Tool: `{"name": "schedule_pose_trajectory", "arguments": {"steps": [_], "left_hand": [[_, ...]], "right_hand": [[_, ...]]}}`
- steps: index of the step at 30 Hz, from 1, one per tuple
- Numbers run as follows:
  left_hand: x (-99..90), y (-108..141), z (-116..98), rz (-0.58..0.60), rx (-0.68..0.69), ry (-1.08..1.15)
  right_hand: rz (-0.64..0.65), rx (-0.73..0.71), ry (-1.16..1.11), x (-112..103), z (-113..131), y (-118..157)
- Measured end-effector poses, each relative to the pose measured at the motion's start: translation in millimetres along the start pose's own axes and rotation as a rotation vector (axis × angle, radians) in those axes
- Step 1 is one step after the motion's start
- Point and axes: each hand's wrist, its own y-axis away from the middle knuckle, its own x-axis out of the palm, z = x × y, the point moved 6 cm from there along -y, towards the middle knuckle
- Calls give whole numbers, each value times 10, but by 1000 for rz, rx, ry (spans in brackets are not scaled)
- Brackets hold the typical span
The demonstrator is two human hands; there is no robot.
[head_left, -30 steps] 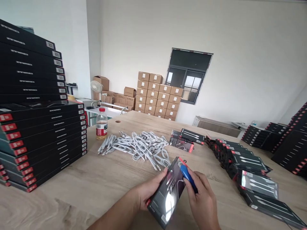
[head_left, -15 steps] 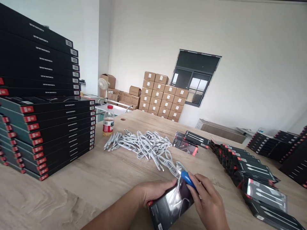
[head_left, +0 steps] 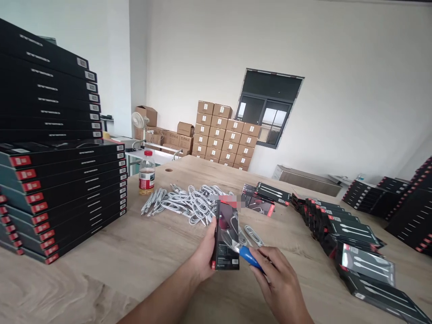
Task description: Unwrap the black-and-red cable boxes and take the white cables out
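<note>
My left hand (head_left: 204,253) grips a slim black cable box (head_left: 227,256) by its left side and holds it upright above the table, its printed face towards me. My right hand (head_left: 279,279) is closed around a blue-handled tool (head_left: 249,257). The tool's pale, shiny tip lies against the box's lower right part; whether it touches the surface I cannot tell. Behind the box spreads a pile of coiled grey-white cables (head_left: 189,202). One separate cable coil (head_left: 253,235) lies just beyond the tool.
Tall stacks of black boxes (head_left: 67,180) stand at the left. A red-capped bottle (head_left: 147,173) is beside the cables. Flat black packages (head_left: 258,204) lie behind the pile, and a row of packaged boxes (head_left: 351,231) runs along the right. Cartons (head_left: 221,135) are stacked by the wall.
The box has gone from tilted and low to upright and farther forward. My right hand has shifted slightly left and lower with the blue-handled tool. The view has shifted slightly.
</note>
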Motion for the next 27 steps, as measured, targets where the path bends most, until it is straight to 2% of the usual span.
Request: {"name": "schedule_pose_trajectory", "arguments": {"steps": [4,10,13,16,21,27], "left_hand": [[-4,13,-124,-21,85,54],[-194,78,-520,-196,356,58],[-241,106,-637,-201,410,62],[-200,112,-635,-151,431,48],[-58,112,-516,-32,448,-10],[43,119,-364,55,442,-37]], "right_hand": [[21,46,-44,42,-15,18],[131,81,-104,118,-80,65],[171,127,-153,177,-118,111],[147,254,-234,210,-166,143],[40,493,-371,200,-212,132],[24,587,-493,227,-127,96]]}}
